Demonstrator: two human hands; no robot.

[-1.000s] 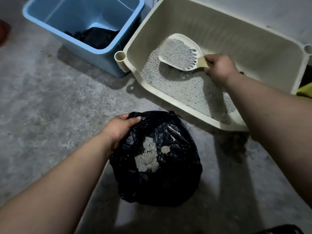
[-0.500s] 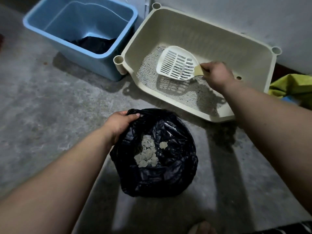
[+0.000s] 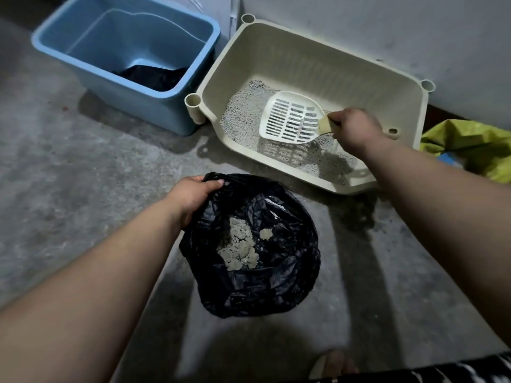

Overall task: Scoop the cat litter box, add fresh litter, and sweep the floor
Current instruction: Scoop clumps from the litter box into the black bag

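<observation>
A beige litter box (image 3: 290,59) stands tilted against the wall, with grey litter (image 3: 243,117) heaped in its lower part. My right hand (image 3: 355,129) grips the handle of a white slotted scoop (image 3: 291,117), held empty just above the litter. On the floor in front lies a black plastic bag (image 3: 279,275) with pale litter clumps (image 3: 239,247) inside. My left hand (image 3: 190,193) grips the bag's rim at its upper left and holds it open.
A blue plastic bin (image 3: 91,67) with a dark bag inside stands left of the litter box. A yellow bag (image 3: 470,145) lies at the right by the wall. Bare concrete floor (image 3: 69,175) stretches to the left. A foot (image 3: 333,363) shows at the bottom edge.
One second ago the scoop was full of litter; the litter has sifted through and the scoop is empty. The view has pulled back. My left hand stays on the bag.
</observation>
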